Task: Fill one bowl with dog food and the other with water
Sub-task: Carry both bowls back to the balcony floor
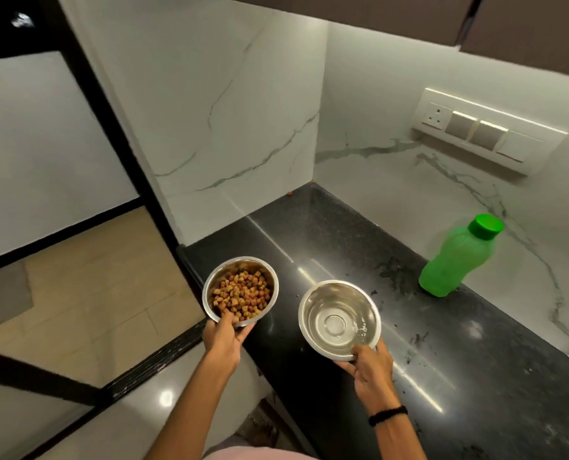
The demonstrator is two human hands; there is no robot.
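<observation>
The left hand (223, 336) is pinching the kibble bowl (243, 260) by its rim at the black speckled table's (342, 234) left edge. The right hand (371, 363) is pinching the water bowl's (339, 295) rim. A capped green bottle (455, 257) is standing beside the white marble wall (392, 180).

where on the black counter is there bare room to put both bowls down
Bare: the black granite counter from the marble corner to the green plastic bottle, and the near stretch beside the right hand. Crowded only around the bottle.

Shiny steel bowls (339, 318), glossy black stone counter (326, 234).
</observation>
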